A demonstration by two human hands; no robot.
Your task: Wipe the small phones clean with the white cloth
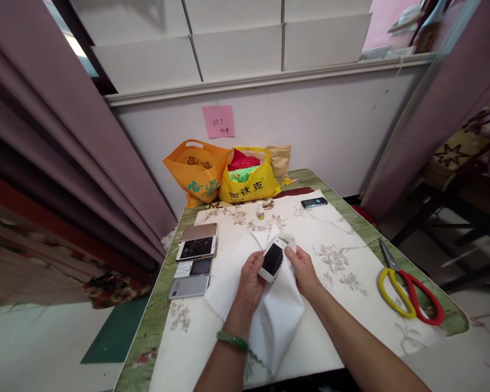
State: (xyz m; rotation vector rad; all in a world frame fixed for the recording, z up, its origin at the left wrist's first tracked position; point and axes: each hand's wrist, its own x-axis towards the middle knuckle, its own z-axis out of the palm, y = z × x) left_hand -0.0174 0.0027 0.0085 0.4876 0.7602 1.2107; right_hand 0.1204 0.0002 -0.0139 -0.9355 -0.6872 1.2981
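Near the middle of the table, a small white phone (273, 259) with a dark screen is tilted between my two hands. My left hand (252, 277) grips its lower left side, thumb on the edge. A white cloth (278, 321) with zigzag edges lies under and behind the phone and hangs toward the table's front. My right hand (304, 269) is closed on the cloth at the phone's upper right, its thumb by the phone's edge. Left of the hands lie a gold phone (198, 232), a white phone with a cracked screen (196, 247), a keypad phone (193, 268) and a silver phone (189, 287).
Large scissors (408, 291) with yellow and red handles lie at the right. A dark phone (314, 202) is at the back right. A small bottle (260, 211) stands behind the cloth. An orange bag (198, 171) and a yellow bag (249, 182) stand at the back edge.
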